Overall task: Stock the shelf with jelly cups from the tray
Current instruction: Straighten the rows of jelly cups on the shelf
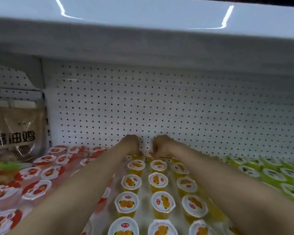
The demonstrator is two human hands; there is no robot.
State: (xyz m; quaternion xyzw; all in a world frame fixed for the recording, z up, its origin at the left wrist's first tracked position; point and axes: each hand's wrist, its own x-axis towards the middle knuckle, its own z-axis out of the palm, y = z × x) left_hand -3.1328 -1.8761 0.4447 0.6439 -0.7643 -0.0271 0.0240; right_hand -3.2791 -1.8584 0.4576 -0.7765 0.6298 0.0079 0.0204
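Orange cups point(163, 202) stand in three rows on the shelf point(145, 199) at 6 o'clock, red cups point(36, 189) at 8, green cups point(273, 174) at 3. Both arms reach to 12. Left hand point(130, 144) and right hand point(162, 145) curl at the pegboard point(159, 106), each grip over the farthest orange cups; cannot tell what either holds. A brown bag point(15, 131) sits at 10.

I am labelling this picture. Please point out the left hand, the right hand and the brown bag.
left hand point(131, 145), head view, back of hand
right hand point(161, 145), head view, knuckles
brown bag point(15, 129), head view, printed front
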